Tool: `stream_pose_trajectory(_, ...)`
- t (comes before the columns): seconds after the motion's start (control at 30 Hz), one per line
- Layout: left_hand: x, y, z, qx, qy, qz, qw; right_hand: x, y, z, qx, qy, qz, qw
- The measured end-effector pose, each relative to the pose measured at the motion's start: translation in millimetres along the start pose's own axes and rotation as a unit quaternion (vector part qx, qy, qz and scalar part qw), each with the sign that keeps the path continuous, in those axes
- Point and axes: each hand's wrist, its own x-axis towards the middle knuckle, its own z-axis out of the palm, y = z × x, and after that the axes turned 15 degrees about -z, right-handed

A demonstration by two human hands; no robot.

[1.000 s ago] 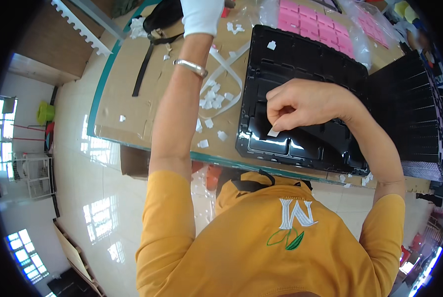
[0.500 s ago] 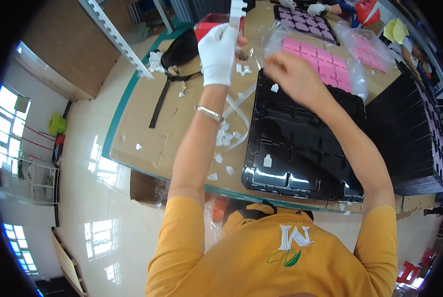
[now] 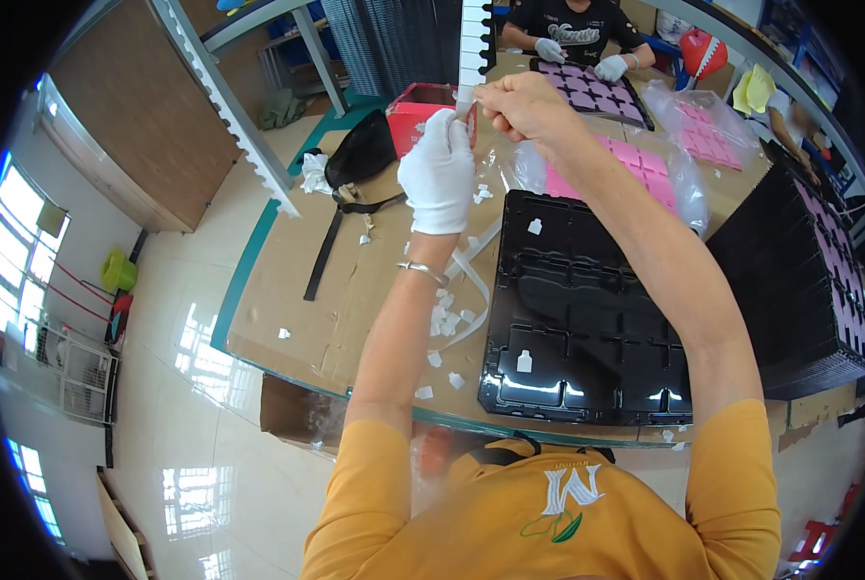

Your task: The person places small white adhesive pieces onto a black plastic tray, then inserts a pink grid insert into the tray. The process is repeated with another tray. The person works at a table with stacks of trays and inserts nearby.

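Unused label strip [image 3: 472,68] is pinched by left hand [image 3: 438,176] and right hand [image 3: 531,108], twelve o'clock. Tray [image 3: 592,324], three o'clock, is twice labelled.

Hands [image 3: 437,179] at white strip [image 3: 471,48] — black tray [image 3: 587,302] with white tabs [image 3: 524,362].

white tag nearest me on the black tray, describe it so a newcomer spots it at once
On the table, find the big black tray. Near its left edge, toward the person's end, lies a small white tag. The tray's other visible tag lies by the far left corner.
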Motion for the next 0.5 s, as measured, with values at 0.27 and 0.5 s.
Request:
stream_pose_trajectory(0.27, 23.3, -18.9, 0.0, -0.047, -0.055, 0.024, 0.997, -35.8, -14.6, -94.5, -0.129, -0.225, 0.006, 0.966)
stream_pose_trajectory(0.5, 30.3, 15.2, -16.6, -0.232, -0.198, -0.203, 0.930, -137.8, 26.4, -221.8, -0.428, -0.387, 0.103, 0.810)
